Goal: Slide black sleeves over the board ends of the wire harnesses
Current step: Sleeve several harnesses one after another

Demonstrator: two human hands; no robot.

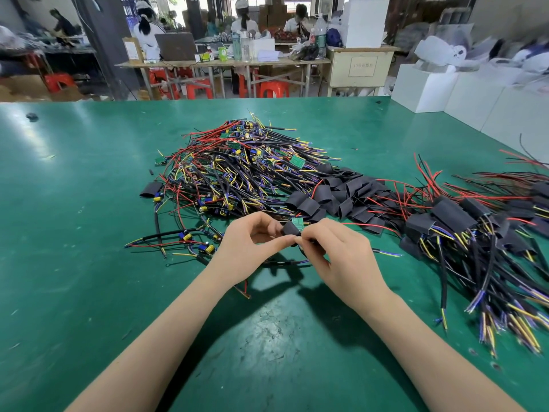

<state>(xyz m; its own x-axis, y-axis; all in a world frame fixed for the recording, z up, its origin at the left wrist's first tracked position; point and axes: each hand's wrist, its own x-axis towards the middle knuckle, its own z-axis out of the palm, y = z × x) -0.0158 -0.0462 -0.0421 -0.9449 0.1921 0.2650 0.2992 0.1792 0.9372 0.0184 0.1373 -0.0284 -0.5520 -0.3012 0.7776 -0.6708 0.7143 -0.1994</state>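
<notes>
Over the middle of the green table (74, 203), my left hand (249, 248) pinches a black sleeve (289, 228) between thumb and fingers. A small green board (298, 223) sticks out of the sleeve's far end. My right hand (341, 251) pinches the harness wires right beside the sleeve. The black cable (285, 264) of this harness hangs below both hands. Behind them lies a big heap of bare wire harnesses (237, 168) with green boards. Loose black sleeves (341, 191) are piled just beyond my hands.
Sleeved harnesses (463, 221) lie in a bundle on the right, wire ends pointing toward me. A few loose harnesses (190, 239) sit left of my left hand. White boxes (463, 96) stand at the table's far right. People work at benches behind.
</notes>
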